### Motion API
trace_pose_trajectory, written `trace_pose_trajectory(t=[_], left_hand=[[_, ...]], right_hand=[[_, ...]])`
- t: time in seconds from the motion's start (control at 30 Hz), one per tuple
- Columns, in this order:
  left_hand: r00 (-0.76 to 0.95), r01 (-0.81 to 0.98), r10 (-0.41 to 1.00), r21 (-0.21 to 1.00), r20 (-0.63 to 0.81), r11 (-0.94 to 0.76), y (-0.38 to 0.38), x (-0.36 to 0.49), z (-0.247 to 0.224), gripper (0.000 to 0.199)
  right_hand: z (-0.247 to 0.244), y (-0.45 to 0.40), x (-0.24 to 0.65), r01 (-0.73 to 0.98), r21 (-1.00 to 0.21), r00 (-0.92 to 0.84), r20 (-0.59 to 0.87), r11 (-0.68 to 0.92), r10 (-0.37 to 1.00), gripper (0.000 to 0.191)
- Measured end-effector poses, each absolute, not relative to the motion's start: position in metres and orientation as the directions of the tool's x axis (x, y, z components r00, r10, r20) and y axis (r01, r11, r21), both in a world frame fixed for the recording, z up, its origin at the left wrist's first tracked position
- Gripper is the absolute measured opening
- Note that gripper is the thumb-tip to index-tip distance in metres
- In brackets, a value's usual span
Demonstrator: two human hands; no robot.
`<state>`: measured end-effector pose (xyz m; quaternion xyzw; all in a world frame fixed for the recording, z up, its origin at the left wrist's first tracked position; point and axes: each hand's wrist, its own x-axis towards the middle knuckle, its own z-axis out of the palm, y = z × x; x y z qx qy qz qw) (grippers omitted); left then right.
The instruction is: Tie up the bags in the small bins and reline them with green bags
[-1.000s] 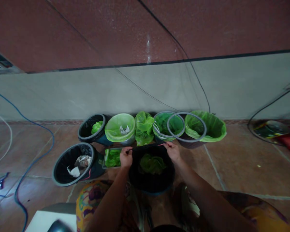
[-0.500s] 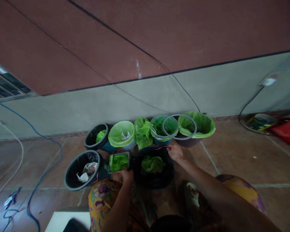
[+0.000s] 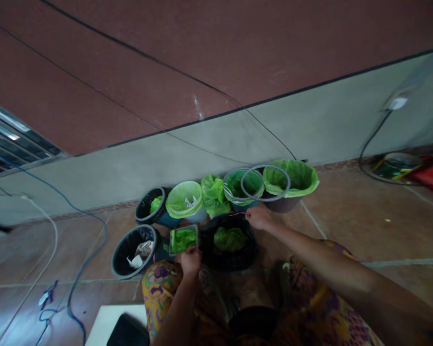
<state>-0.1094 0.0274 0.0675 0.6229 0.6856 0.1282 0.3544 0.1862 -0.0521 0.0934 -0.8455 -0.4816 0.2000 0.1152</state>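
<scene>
- Lying nearest, patterned cloth (image 3: 162, 283) covers the person's knees, on the near side of the middle bin (image 3: 254, 253); nearer and well left of that bin is a pale flat-topped object (image 3: 106, 317) with a dark thing (image 3: 128, 331) on it
- The left hand (image 3: 190, 261) is at the middle bin's near left edge, just beside its black liner (image 3: 210, 262); the fingers look bent, but whether they are closed on the liner I cannot tell
- The right hand (image 3: 259, 217) is at the middle bin's far right edge, fingers pinched on a thin red string (image 3: 238, 213) at the bin's far edge
- The middle bin itself stands between the two hands, with a crumpled green bag (image 3: 231, 239) inside
- Just left of the middle bin is a clear box (image 3: 171, 247) of green plastic (image 3: 184, 239); farther left, a grey-rimmed bin (image 3: 113, 262) holds crumpled paper (image 3: 144, 248)
- Beyond the middle bin, to its left, are a black-lined bin (image 3: 141, 205) and a white bin (image 3: 200, 215); behind it, a green bag heap (image 3: 214, 196); to its far right, a green-lined bin (image 3: 234, 180) and a maroon bin (image 3: 283, 205), both overlapped by a grey ring (image 3: 289, 182)
- Farthest behind the middle bin rises the wall (image 3: 238, 53), red above and pale below
</scene>
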Motion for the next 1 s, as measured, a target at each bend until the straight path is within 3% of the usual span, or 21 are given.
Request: trace_pose_trajectory(t=[0.17, 0.3, 0.37, 0.5, 0.6, 0.7, 0.83, 0.9, 1.0], left_hand=[[0.067, 0.596, 0.952, 0.777, -0.297, 0.201, 0.024, -0.09, 0.103, 0.024], [0.192, 0.389, 0.963, 0.916, -0.188, 0.102, 0.017, -0.07, 0.127, 0.026], [0.261, 0.308, 0.955, 0.95, -0.137, 0.052, 0.017, -0.061, 0.136, 0.028], [0.342, 0.256, 0.937, 0.966, -0.07, -0.022, 0.024, -0.051, 0.149, 0.028], [0.35, 0.248, 0.935, 0.968, -0.057, -0.034, 0.03, -0.053, 0.154, 0.028], [0.36, 0.255, 0.931, 0.966, -0.063, -0.033, 0.033, -0.057, 0.157, 0.027], [0.378, 0.283, 0.923, 0.959, -0.077, -0.035, 0.031, -0.053, 0.157, 0.026], [0.391, 0.29, 0.917, 0.956, -0.082, -0.039, 0.029, -0.048, 0.156, 0.025], [0.419, 0.28, 0.904, 0.959, -0.088, -0.037, 0.028, -0.043, 0.157, 0.025]], right_hand=[[0.116, -0.058, 0.18, 0.768, -0.545, 0.336, -0.106, -0.337, 0.936, 0.022], [0.133, -0.053, 0.17, 0.806, -0.575, 0.205, 0.046, -0.141, 0.978, 0.019], [0.138, -0.047, 0.167, 0.8, -0.587, 0.18, 0.039, -0.124, 0.983, 0.021], [0.136, -0.037, 0.168, 0.813, -0.512, 0.264, -0.102, -0.278, 0.959, 0.024], [0.137, -0.034, 0.174, 0.813, -0.473, 0.319, -0.125, -0.339, 0.94, 0.02], [0.143, -0.036, 0.179, 0.754, -0.606, 0.249, -0.093, -0.253, 0.964, 0.016], [0.144, -0.037, 0.183, 0.44, -0.898, 0.054, -0.002, -0.026, 0.999, 0.031], [0.141, -0.036, 0.184, 0.388, -0.921, 0.036, -0.022, -0.035, 0.999, 0.034], [0.138, -0.035, 0.184, 0.56, -0.821, 0.103, -0.064, -0.111, 0.993, 0.028]])
